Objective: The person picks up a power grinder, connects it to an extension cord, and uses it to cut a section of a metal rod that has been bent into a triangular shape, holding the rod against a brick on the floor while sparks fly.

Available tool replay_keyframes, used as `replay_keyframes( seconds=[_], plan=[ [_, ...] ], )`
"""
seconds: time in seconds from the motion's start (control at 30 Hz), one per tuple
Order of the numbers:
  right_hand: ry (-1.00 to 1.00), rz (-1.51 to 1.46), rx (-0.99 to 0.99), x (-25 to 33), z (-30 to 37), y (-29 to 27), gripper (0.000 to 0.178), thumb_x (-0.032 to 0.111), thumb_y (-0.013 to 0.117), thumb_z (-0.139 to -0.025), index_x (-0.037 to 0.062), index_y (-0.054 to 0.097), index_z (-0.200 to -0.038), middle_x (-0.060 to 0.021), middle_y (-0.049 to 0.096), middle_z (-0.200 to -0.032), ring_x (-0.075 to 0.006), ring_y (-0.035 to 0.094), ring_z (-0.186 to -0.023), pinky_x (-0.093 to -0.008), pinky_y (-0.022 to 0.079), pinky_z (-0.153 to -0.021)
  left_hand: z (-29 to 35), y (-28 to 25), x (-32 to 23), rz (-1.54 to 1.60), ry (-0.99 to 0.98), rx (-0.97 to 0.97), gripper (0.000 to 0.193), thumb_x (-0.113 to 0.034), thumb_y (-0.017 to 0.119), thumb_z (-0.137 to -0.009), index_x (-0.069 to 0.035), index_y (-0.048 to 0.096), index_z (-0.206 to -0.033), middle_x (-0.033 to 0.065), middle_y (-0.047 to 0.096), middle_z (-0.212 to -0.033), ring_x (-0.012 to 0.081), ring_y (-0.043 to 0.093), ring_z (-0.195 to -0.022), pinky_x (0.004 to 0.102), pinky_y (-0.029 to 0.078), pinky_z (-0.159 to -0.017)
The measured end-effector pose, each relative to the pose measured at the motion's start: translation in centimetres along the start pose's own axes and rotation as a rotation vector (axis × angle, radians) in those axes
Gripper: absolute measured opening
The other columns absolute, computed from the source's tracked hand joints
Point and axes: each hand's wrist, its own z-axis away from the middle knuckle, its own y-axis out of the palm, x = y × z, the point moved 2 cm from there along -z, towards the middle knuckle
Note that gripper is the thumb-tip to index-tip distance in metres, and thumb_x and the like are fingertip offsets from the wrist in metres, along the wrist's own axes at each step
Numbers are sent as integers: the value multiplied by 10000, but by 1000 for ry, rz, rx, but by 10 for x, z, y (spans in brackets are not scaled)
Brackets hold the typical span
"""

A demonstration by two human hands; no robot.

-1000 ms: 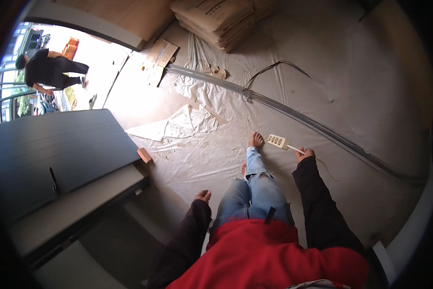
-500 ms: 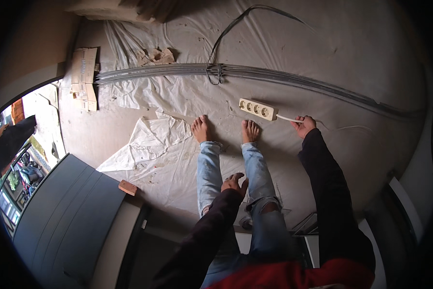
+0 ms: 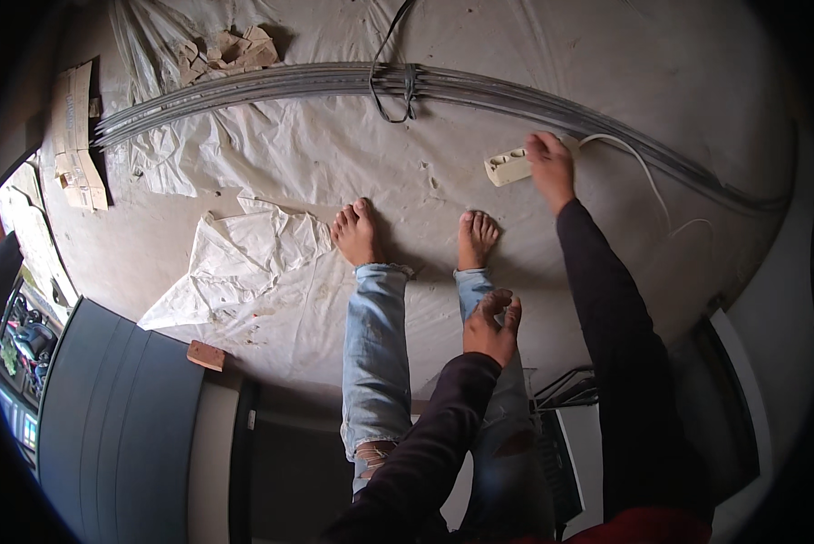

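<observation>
A cream power strip (image 3: 508, 167) with a row of round sockets lies on the plastic-covered floor beyond my right foot. My right hand (image 3: 551, 169) is closed over its right part, hiding some of the sockets. The white cord (image 3: 638, 159) runs from the strip's right end and curves over the floor. Holding nothing, my left hand (image 3: 492, 328) hovers above my right shin, its fingers loosely bent and thumb apart.
A bundle of long grey rods (image 3: 307, 83), tied with a dark strap (image 3: 380, 102), crosses the floor ahead. Crumpled white plastic (image 3: 248, 249) lies left of my feet. Flattened cardboard (image 3: 76, 145) is at far left. A brick (image 3: 206, 355) sits by a dark grey panel (image 3: 121, 408).
My right hand has gone from the cord to the power strip, which has shifted right and turned. My left hand has moved right and forward. The whole view has shifted too.
</observation>
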Motion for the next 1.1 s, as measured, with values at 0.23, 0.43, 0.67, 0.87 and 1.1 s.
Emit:
replay_keyframes(
  seconds=[0.23,0.43,0.67,0.87,1.1],
  plan=[
    [265,-291,-76,96,-37,184,287,245,705,-837,12,650,-997,-100,683,-868,-163,649,-801,-277,506,-712,-15,-12,-4,218,-116,19,206,-191,584,-903,-23,608,-1019,124,664,-949,218,641,-921,313,469,-833],
    [628,-676,1,88,-32,191,54,115,617,-882,70,609,-910,-1,596,-768,-115,548,-617,-278,469,-555,-20,-19,4,386,-54,-40,206,-204,601,-896,-37,604,-1017,116,668,-937,224,651,-914,319,477,-822],
    [388,-353,122,64,-29,149,72,108,562,-896,60,596,-855,-8,605,-792,-111,589,-670,-256,483,-592,-24,-20,6,510,-77,-34,171,-179,588,-916,-32,589,-1004,66,633,-906,159,607,-878,278,456,-808],
    [14,226,233,84,-62,168,413,367,475,-925,-6,623,-830,-212,641,-834,-388,617,-830,-417,484,-735,-23,-24,-3,521,-119,44,144,-163,549,-954,-31,572,-1008,-6,560,-895,80,501,-825,227,412,-774],
    [-89,136,276,90,-58,171,333,290,496,-894,-11,616,-818,-195,634,-801,-357,604,-756,-406,462,-677,-24,-25,1,519,-97,-15,181,-191,605,-910,-41,595,-1010,75,660,-907,151,634,-876,279,469,-810]
  ],
)
